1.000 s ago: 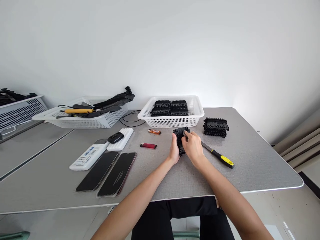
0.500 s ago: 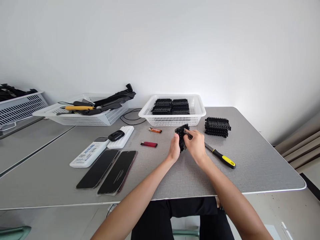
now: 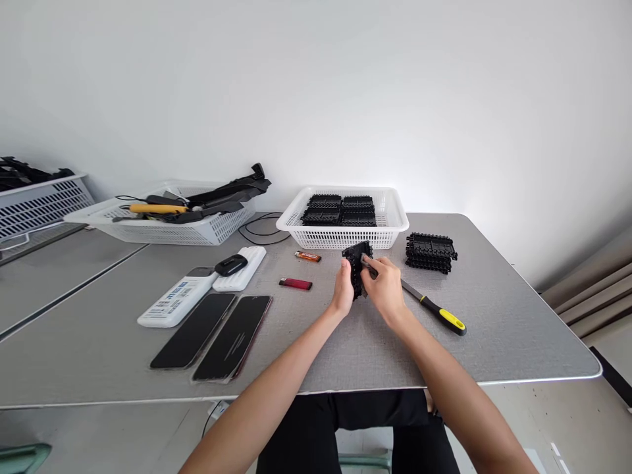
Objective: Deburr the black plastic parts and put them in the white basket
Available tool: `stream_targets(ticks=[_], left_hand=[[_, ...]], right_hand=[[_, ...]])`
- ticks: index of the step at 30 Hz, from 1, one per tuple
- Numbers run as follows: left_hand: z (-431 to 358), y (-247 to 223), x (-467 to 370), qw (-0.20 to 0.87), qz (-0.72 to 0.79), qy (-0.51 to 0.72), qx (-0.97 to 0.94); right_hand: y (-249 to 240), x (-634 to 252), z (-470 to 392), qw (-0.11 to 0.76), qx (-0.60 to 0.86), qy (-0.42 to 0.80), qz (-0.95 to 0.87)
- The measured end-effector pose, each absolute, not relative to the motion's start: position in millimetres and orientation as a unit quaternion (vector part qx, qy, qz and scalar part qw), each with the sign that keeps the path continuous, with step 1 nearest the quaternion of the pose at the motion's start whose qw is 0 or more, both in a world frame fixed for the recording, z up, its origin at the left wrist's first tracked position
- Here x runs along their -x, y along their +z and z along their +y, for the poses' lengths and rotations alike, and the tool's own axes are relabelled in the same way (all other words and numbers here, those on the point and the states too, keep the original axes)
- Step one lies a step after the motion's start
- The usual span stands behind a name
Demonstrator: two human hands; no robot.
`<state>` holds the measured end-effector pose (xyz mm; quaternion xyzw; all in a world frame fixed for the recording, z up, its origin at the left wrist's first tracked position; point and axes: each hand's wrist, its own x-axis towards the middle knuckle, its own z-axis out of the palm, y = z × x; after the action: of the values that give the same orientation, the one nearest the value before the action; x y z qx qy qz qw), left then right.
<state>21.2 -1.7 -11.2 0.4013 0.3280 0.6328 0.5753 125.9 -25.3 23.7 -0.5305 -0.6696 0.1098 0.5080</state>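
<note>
A black toothed plastic part [image 3: 356, 253] is held tilted above the table, in front of the middle basket. My left hand [image 3: 344, 288] is closed round its left side, thumb up along the edge. On the right, my right hand [image 3: 384, 284] pinches a small grey tool [image 3: 366, 261] against the face of the part; most of the tool is hidden by the fingers. A file with a black and yellow handle [image 3: 447, 318] lies just right of my right hand. Behind it is a stack of similar black parts [image 3: 430, 252].
A white basket [image 3: 345, 237] holds more black parts. Farther left are a basket [image 3: 197, 232] of black pieces, two phones [image 3: 232, 339], white power banks [image 3: 180, 299], a black mouse-like object [image 3: 231, 265], an orange lighter [image 3: 308, 256] and a red lighter [image 3: 295, 284].
Both hands and the held part have shifted slightly left. The small tool's tip still meets the part's face, and the view has moved a little.
</note>
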Motion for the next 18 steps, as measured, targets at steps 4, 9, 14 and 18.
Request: stream_targets(ticks=[4, 9, 14, 18], left_hand=[[-3.1, 0.8, -16.8, 0.644, 0.291, 0.624, -0.333], [-0.9, 15.3, -9.1, 0.722, 0.259, 0.579, -0.276], [-2.5, 15.4, -8.6, 0.735, 0.251, 0.569, -0.271], [-2.2, 12.4, -8.0, 0.730, 0.265, 0.576, -0.256]], right_hand=[[19.6, -129.4, -21.4, 0.438, 0.514, 0.077, -0.734], [21.5, -134.2, -19.1, 0.440, 0.465, 0.109, -0.760], [23.8, -129.9, -23.0, 0.476, 0.394, 0.140, -0.774], [27.7, -125.6, -28.2, 0.434, 0.419, 0.110, -0.790]])
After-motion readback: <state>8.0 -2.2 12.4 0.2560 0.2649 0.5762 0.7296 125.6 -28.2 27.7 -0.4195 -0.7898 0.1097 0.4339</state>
